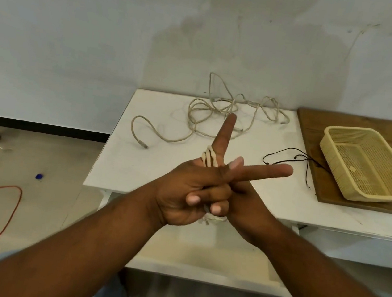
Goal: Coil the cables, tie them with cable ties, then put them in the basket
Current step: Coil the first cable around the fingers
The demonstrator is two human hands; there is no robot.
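cables [230,103] on table [153,167], basket [370,169] right

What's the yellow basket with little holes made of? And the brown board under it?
The pale yellow mesh basket looks like matte moulded plastic: even tiny holes, smooth rolled rim. The brown board looks like wood, with dark grain streaks; possibly veneer.

A white table [153,167] carries loosely tangled beige cables [194,121] across its far side. A thin black cord [286,150] lies to the right, reaching onto a wooden board [313,130] at the right end. On the board rests a cream plastic basket [370,167].
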